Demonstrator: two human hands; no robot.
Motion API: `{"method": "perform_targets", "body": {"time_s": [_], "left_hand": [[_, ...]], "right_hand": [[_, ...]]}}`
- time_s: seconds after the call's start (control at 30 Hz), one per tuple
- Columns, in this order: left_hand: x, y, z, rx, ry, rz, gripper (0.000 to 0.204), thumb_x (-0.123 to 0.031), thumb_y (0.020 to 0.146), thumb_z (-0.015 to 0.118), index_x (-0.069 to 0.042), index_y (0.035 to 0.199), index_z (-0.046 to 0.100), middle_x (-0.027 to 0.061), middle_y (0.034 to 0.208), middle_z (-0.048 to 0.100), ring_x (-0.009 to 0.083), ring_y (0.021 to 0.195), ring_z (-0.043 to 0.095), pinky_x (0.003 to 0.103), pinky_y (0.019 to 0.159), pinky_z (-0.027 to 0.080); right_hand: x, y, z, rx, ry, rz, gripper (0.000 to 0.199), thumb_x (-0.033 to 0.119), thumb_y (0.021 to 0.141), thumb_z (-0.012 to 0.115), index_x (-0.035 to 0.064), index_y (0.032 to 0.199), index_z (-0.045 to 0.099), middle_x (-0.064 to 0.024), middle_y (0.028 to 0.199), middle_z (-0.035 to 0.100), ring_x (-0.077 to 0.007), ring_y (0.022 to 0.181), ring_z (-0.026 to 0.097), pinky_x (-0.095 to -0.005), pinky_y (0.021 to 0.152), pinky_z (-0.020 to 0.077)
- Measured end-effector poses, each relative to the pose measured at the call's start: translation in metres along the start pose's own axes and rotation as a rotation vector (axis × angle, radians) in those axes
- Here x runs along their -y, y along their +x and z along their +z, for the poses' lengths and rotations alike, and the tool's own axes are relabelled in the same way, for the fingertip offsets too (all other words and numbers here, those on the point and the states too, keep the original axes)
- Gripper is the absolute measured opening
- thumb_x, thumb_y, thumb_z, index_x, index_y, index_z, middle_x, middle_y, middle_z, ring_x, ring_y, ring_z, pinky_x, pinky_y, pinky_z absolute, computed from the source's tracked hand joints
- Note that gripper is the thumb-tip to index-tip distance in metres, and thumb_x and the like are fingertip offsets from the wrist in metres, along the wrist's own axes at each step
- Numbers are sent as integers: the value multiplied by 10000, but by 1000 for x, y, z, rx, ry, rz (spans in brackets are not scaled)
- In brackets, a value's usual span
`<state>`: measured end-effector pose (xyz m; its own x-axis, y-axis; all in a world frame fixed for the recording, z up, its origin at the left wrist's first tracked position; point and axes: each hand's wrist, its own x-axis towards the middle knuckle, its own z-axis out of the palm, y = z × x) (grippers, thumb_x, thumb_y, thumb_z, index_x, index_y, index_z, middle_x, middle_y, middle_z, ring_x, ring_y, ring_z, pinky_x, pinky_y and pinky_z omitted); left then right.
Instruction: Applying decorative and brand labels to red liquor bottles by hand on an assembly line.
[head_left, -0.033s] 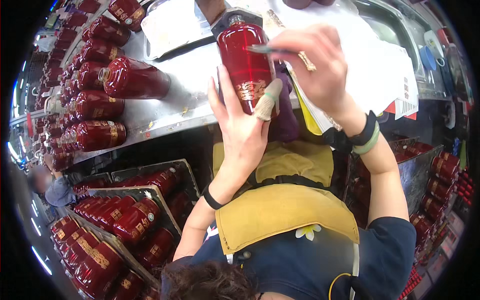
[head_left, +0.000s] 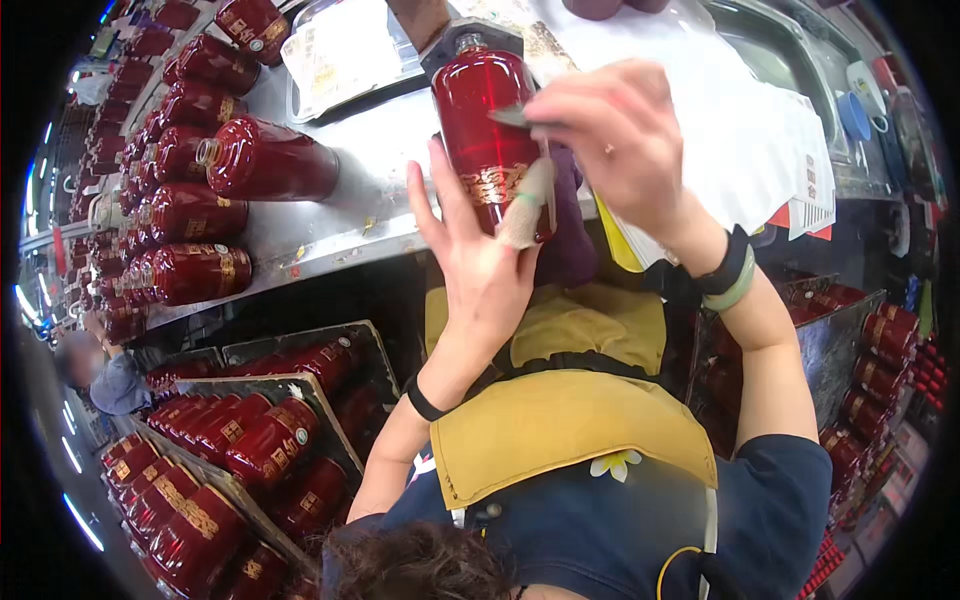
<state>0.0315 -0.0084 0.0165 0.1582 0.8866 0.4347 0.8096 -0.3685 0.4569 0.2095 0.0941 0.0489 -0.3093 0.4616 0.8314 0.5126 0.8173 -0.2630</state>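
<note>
A dark red glass bottle [head_left: 482, 95] with a gold pattern lies with its neck against a dark angled block [head_left: 512, 38]. My left hand [head_left: 480, 270] steadies its lower end. The thumb, in a pale cloth finger cover [head_left: 532, 205], presses on the bottle's right side, while two fingers stretch along its left. Above the bottle's right side, my right hand [head_left: 625, 140] is closed on thin dark metal tweezers [head_left: 508, 116], their tip over the red glass. Motion slightly blurs the right fingers. Purple cloth [head_left: 575, 225] lies beneath the bottle.
Rows of red bottles [head_left: 200, 210] stand on the metal table to the left. Crates of more bottles [head_left: 270, 435] are below on both sides. Trays [head_left: 345, 60] and white paper sheets [head_left: 730, 130] lie on the table. Another person [head_left: 118, 380] is at the far left.
My right hand and the tweezers have shifted slightly down and left over the bottle. A small gold piece by the right fingers shows less clearly now. The left fingers have spread outward a little.
</note>
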Motion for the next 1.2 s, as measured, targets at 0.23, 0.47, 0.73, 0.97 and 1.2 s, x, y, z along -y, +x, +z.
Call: {"method": "perform_targets", "body": {"time_s": [0.23, 0.47, 0.73, 0.97, 1.2], "left_hand": [[31, -5, 3, -15, -487, -378, 991, -118, 696, 907, 34, 1526, 387, 250, 1463, 538, 336, 1326, 567, 409, 1101, 445], [40, 1, 3, 46, -549, -380, 837, -116, 721, 892, 46, 1447, 508, 209, 1279, 671, 293, 1161, 670, 394, 1044, 493], [28, 0, -6, -125, -368, -200, 868, -53, 661, 906, 34, 1441, 534, 183, 1366, 631, 302, 1300, 577, 414, 1113, 434], [32, 1, -13, -64, -172, -81, 855, -88, 685, 912, -7, 1453, 545, 163, 1386, 645, 324, 1366, 538, 417, 1145, 425], [38, -4, -2, -10, -387, -279, 895, -70, 697, 881, 30, 1491, 479, 209, 1374, 634, 311, 1283, 613, 404, 1127, 428]], "right_hand": [[35, -16, -2, 279, 228, -144, 206, 170, 812, 800, 134, 1013, 772, 4, 853, 691, -177, 780, 587, -336, 711, 460], [36, -18, 6, 229, 167, -300, 126, 189, 803, 713, 133, 916, 716, 23, 946, 692, -178, 814, 589, -337, 803, 519], [4, -20, 6, 127, 15, -118, 128, 153, 836, 737, 165, 962, 754, 13, 1006, 739, -158, 792, 615, -339, 898, 492], [6, -12, -4, 49, -53, 8, 163, 111, 817, 749, 174, 965, 771, 30, 946, 746, -145, 799, 629, -294, 772, 404], [40, -27, -9, 146, 148, -122, 265, 136, 736, 727, 160, 995, 776, 50, 973, 738, -116, 779, 570, -329, 724, 475]]}}
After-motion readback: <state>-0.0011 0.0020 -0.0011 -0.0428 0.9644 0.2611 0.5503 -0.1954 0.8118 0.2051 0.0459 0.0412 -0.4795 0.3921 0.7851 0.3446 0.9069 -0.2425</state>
